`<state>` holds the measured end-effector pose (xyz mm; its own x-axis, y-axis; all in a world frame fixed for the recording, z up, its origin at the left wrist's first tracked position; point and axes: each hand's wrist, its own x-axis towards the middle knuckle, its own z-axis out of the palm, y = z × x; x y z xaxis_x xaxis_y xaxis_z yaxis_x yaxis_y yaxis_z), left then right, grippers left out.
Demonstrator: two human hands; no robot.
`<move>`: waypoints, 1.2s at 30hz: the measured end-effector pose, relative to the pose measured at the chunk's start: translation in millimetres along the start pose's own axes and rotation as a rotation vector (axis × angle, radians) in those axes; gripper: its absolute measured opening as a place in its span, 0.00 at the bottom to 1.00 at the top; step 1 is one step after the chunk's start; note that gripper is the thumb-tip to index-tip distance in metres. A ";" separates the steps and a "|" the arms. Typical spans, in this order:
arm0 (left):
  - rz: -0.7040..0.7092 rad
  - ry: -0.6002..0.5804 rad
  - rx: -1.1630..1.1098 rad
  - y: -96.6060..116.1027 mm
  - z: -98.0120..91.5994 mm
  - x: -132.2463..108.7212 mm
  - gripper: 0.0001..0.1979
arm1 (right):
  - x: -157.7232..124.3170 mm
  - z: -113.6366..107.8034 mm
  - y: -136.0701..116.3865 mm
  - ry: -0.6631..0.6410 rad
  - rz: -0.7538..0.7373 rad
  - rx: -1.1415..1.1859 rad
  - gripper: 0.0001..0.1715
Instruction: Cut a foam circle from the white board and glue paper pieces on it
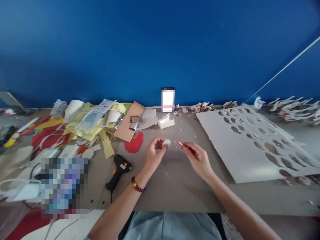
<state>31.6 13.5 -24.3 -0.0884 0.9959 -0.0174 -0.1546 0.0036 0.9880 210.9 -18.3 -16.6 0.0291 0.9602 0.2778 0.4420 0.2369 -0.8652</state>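
Observation:
Over the middle of the grey table, my left hand (154, 155) pinches a small white piece (166, 143) that looks like paper or foam board. My right hand (200, 159) is closed around a slim red stick-like tool (181, 144), its tip pointing toward the white piece across a small gap. Whether the tool is a pen or a knife I cannot make out. A black glue gun (120, 170) lies left of my left forearm, and a red rounded piece (134, 142) lies just beyond it.
On the right lies a large white board (237, 146) with several leaf-shaped cut-outs. Thin white cut shapes (295, 108) are piled behind it. A phone (168, 100) leans on the blue wall, near a white roll (166, 122). Cardboard (128, 125), yellow paper and packets crowd the left.

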 end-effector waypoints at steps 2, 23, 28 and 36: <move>-0.023 -0.009 -0.024 -2.4 -1.0 0.9 0.13 | 0.0 0.4 -0.1 -0.004 -0.001 -0.013 0.13; -0.048 -0.127 0.082 -0.3 3.0 -6.6 0.12 | -1.6 4.6 7.3 -0.122 0.230 0.177 0.21; -0.065 -0.199 0.093 1.0 5.2 -8.0 0.14 | -1.3 6.7 14.7 -0.128 0.262 0.158 0.21; -0.199 -0.323 -0.108 4.0 5.4 -8.7 0.13 | -0.3 5.3 10.5 -0.130 0.239 0.165 0.16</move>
<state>37.1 5.3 -19.4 0.2653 0.9539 -0.1404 -0.2418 0.2068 0.9480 210.8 -15.3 -28.1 -0.0052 0.9999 0.0122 0.2845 0.0132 -0.9586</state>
